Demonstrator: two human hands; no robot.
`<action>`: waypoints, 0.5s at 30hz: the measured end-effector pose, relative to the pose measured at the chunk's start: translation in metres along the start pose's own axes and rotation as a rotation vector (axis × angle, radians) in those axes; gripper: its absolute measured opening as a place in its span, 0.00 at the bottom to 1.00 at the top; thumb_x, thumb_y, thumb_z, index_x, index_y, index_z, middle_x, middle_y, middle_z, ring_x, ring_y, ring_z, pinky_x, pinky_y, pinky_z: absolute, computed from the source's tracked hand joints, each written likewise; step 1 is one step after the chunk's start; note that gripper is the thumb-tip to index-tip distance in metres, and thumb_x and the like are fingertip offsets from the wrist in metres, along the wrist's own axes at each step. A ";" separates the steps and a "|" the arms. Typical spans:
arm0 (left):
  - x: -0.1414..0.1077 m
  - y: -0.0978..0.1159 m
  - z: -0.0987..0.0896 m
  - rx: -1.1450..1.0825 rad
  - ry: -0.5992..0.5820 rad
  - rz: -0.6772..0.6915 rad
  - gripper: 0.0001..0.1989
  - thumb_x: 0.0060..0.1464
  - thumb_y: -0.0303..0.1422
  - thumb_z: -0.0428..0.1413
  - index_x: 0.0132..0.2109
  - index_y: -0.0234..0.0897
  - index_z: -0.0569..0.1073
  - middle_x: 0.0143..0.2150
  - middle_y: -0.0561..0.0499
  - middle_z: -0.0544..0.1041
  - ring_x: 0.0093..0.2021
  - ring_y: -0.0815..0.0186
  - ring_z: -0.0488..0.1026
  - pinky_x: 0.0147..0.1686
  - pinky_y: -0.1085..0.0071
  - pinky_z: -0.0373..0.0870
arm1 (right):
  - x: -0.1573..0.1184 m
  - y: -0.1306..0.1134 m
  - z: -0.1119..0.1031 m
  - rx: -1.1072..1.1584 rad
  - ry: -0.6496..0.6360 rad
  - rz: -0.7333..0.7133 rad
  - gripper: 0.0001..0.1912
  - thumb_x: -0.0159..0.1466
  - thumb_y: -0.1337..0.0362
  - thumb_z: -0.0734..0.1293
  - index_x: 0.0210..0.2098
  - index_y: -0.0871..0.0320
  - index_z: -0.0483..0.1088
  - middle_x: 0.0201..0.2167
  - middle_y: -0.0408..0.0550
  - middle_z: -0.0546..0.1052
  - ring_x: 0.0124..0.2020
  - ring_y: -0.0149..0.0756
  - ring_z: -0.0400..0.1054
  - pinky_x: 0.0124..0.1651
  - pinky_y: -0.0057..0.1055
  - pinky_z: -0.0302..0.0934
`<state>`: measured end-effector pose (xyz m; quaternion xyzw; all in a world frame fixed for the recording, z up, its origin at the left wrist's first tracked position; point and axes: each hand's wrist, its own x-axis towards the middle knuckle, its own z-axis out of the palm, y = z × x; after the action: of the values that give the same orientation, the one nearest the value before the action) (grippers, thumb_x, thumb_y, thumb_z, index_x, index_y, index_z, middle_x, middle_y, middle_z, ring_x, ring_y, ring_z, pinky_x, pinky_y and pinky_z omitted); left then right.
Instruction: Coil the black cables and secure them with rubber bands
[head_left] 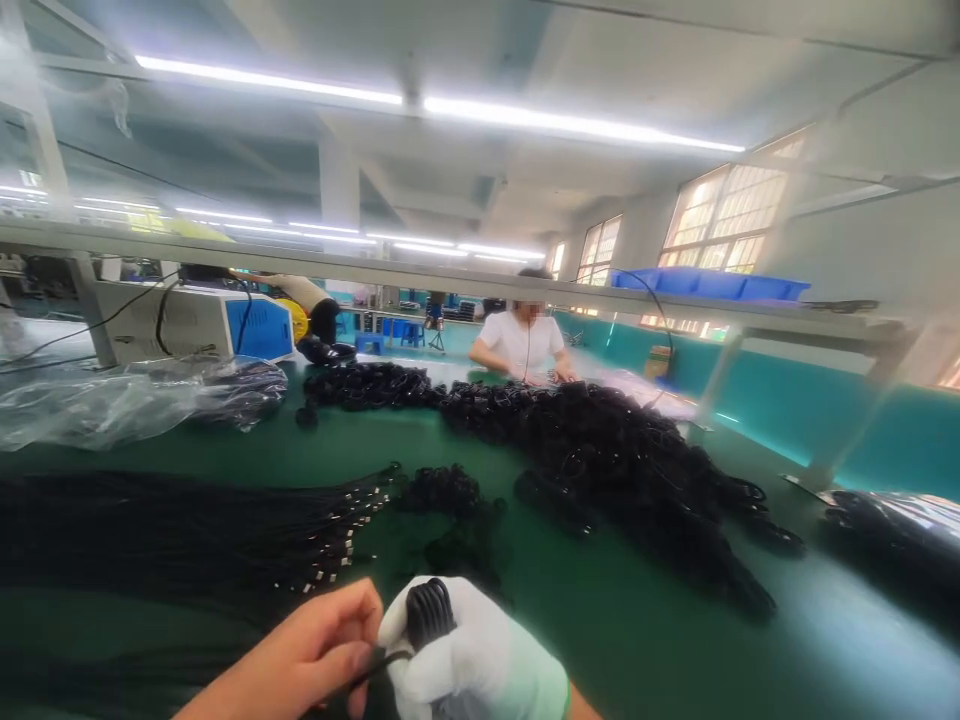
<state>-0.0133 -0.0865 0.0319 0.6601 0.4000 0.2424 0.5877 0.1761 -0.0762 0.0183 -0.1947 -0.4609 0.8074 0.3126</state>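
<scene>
My right hand, in a white glove, is closed around a coiled black cable near the bottom centre. My left hand is bare and pinches the cable's loose end just left of the coil. Left of my hands, long straight black cables lie across the green table, their small metal connectors at the right end. Beyond my hands sits a small heap of coiled cables, and a far larger heap of coiled cables spreads behind it to the right.
Clear plastic bags lie at the left below a white and blue machine. More bundled cables are at the right edge. A metal shelf crosses above, bearing blue trays. Across the table is a person in white.
</scene>
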 end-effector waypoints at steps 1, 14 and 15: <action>-0.001 0.006 -0.002 0.179 0.007 -0.002 0.03 0.48 0.32 0.53 0.29 0.37 0.69 0.25 0.55 0.71 0.26 0.68 0.67 0.27 0.74 0.57 | 0.000 -0.002 0.000 -0.038 0.011 0.018 0.15 0.42 0.74 0.69 0.32 0.63 0.67 0.14 0.41 0.68 0.12 0.27 0.60 0.14 0.21 0.54; 0.007 0.026 -0.001 0.544 0.242 0.084 0.27 0.40 0.31 0.60 0.51 0.50 0.70 0.43 0.56 0.75 0.43 0.62 0.66 0.41 0.72 0.60 | 0.002 0.002 -0.008 -0.337 0.208 0.046 0.30 0.48 0.72 0.67 0.50 0.57 0.60 0.26 0.41 0.72 0.17 0.26 0.61 0.13 0.21 0.57; 0.008 0.024 0.002 0.533 0.230 0.089 0.28 0.40 0.31 0.60 0.52 0.50 0.69 0.45 0.55 0.74 0.45 0.62 0.65 0.43 0.71 0.60 | 0.003 0.004 -0.009 -0.368 0.220 0.073 0.31 0.48 0.71 0.68 0.51 0.56 0.59 0.26 0.41 0.72 0.16 0.26 0.61 0.13 0.21 0.56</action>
<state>-0.0015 -0.0809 0.0538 0.7762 0.4842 0.2279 0.3332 0.1777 -0.0699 0.0100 -0.3520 -0.5562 0.6943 0.2909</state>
